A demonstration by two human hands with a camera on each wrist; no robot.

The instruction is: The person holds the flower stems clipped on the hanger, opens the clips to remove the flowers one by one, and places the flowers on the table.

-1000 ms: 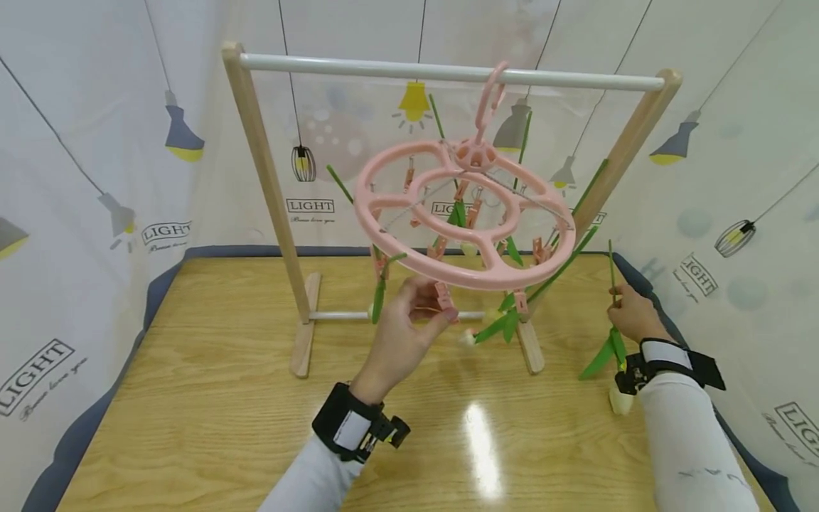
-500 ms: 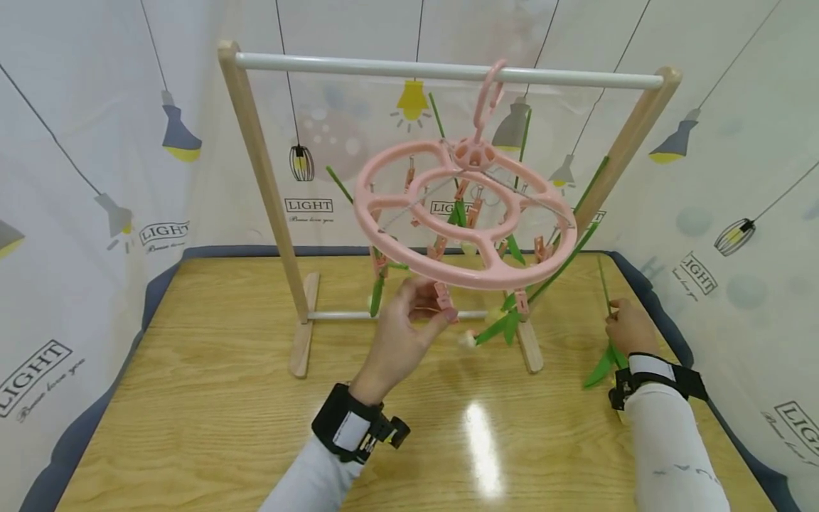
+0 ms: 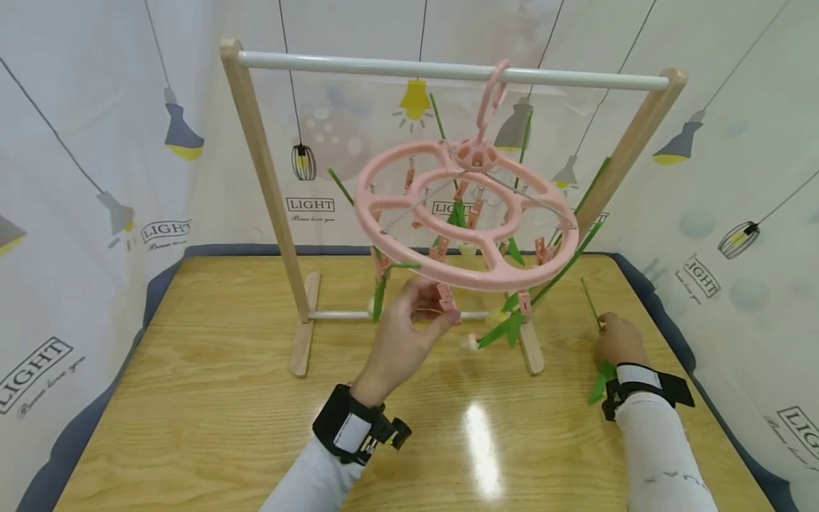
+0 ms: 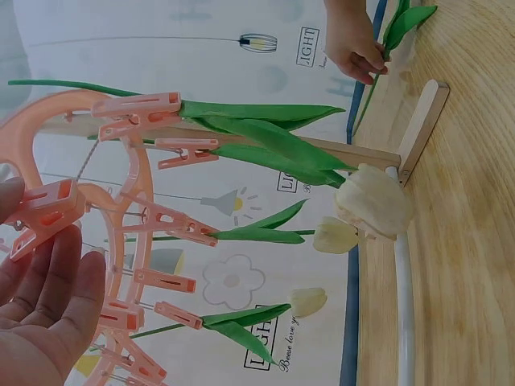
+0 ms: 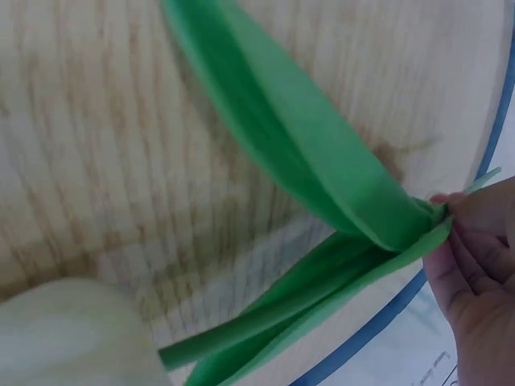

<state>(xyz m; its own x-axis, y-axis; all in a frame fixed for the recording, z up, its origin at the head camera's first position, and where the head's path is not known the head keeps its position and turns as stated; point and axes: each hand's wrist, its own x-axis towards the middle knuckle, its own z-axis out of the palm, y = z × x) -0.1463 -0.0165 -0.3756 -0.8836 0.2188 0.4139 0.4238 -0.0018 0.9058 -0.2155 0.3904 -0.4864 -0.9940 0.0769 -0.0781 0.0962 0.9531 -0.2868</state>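
In the head view, a round pink clip hanger (image 3: 441, 269) hangs from the white rail (image 3: 358, 65) of a wooden stand (image 3: 264, 178). The left hand (image 3: 402, 331) pinches a pink clothespin (image 3: 445, 297) at the hanger's near rim; the right hand (image 3: 622, 341) holds a tulip (image 3: 600, 384) at the right side of the table (image 3: 550, 427). In the left wrist view, other clothespins (image 4: 141, 107) grip white tulips (image 4: 374, 201) that hang head down. In the right wrist view, fingertips (image 5: 438, 265) pinch the stem (image 5: 265, 310) where the leaves (image 5: 298, 133) meet, the white bloom (image 5: 72, 334) on the near side.

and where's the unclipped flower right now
In the head view, the flower is in the right hand, at the right side of the table, right of the rack's right foot.
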